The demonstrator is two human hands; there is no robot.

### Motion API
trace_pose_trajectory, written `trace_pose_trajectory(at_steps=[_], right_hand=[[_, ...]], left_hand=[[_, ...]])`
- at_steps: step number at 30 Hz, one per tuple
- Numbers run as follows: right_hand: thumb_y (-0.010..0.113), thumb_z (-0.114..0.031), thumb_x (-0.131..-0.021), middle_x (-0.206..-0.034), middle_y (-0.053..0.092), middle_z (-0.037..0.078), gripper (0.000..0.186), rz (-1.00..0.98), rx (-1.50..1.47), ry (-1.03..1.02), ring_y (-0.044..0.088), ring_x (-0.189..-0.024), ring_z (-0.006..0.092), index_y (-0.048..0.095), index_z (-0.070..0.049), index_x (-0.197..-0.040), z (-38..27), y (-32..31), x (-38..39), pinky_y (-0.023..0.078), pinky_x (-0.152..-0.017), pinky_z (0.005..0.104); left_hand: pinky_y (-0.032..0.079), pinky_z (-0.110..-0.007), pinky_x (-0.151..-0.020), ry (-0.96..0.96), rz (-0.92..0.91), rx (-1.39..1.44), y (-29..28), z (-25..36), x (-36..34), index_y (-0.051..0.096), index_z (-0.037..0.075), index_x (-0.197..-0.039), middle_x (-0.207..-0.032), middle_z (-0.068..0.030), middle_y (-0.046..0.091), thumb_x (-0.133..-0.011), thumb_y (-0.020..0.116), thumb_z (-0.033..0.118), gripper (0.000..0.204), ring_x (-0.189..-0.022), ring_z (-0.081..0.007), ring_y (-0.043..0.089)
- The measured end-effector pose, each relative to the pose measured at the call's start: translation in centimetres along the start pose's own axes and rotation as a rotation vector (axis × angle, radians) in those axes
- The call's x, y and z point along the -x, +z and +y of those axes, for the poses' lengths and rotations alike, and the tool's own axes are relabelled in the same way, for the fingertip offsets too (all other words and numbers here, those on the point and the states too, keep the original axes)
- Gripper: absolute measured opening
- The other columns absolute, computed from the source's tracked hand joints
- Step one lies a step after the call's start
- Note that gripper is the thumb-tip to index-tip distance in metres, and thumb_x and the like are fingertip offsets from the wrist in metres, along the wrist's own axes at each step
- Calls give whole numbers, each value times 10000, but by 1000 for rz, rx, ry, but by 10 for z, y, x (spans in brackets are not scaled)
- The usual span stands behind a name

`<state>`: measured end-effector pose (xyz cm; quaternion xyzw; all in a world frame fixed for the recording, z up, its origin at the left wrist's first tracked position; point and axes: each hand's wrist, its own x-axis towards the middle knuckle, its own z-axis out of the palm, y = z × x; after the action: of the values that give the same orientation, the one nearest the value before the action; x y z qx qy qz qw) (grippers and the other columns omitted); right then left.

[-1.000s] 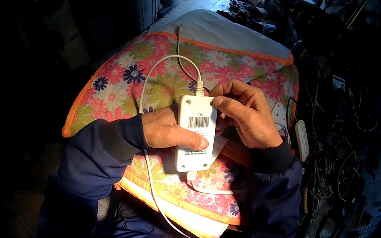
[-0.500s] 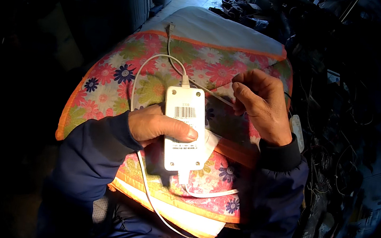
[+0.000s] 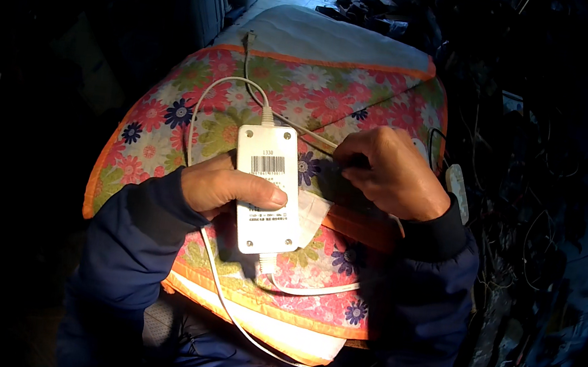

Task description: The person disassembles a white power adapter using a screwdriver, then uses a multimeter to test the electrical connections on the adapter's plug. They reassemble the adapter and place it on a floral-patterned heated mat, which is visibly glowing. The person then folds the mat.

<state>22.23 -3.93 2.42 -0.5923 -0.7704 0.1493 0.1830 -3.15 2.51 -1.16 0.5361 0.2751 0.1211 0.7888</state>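
- In the head view, the left forearm came in from the lower left in a dark blue sleeve (image 3: pixel 129 237), bent at the elbow and angled up toward the middle.
- The left hand (image 3: pixel 216 189) gripped a white rectangular box (image 3: pixel 268 217), its thumb laid flat across the labelled face and its other fingers hidden behind.
- That box was held near the middle of the view, face up to the camera and tilted slightly, above a floral cloth (image 3: pixel 333 104); a dark round recess showed at each corner.
- The right forearm rose from the lower right, its wrist bent so that the hand pointed inward.
- The right hand (image 3: pixel 394 174) hung to the right of the box, apart from it, knuckles up and fingers curled; whether they pinched anything could not be told.
- A pale cord (image 3: pixel 291 121) ran from a plug (image 3: pixel 251 36) at the cloth's far part to just beside those curled fingers.
- Another cord (image 3: pixel 218 80) looped from the box's top end and went down past the left wrist; a third stretch (image 3: pixel 314 291) left its lower end toward the right.
- A piece of white paper (image 3: pixel 314 219) showed beside the box's right edge.
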Motion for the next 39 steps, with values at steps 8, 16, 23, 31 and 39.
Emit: trace_pose_trajectory(at_steps=[8,16,23,31,39], right_hand=[[674,9,-732,-858,688,251,160,77,190,-43,676,-834,434,727,20,-883,10,29,-6,547,-739,477],[710,54,-797,-778,707,96,74,337,-597,-54,681,-736,130,682,41,-864,-34,26,-11,533,-692,265],[725,90,-801,-826,685,96,151,447,-408,-275,691,-746,175,707,23,-935,-54,31,-12,536,-680,277],[723,142,-744,-907,677,125,287,396,-203,-331,706,-816,252,714,20,-1004,-72,35,-15,544,-703,303],[737,86,-735,-878,649,129,268,299,-107,-284,677,-791,302,695,7,-987,-77,27,-11,533,-694,357]], left_hand=[[600,-342,-724,11,-7,12,1,0,0,637,-37,-1177,-967,-165,728,-807,734,147,423,-829,-247,733],[505,-340,-929,33,-76,-117,-4,-6,-1,673,-11,-1203,-1081,-144,728,-846,756,271,462,-1035,-223,676],[532,-314,-827,-5,-102,-196,-2,-2,1,650,7,-1175,-1025,-83,709,-868,709,171,353,-941,-167,675],[529,-309,-832,230,-199,-380,-2,-5,-7,713,29,-1072,-1002,-71,724,-834,719,64,241,-989,-165,664],[517,-320,-883,244,-204,-330,1,-4,-5,720,28,-1045,-1007,-78,728,-824,748,68,226,-1007,-169,666]])
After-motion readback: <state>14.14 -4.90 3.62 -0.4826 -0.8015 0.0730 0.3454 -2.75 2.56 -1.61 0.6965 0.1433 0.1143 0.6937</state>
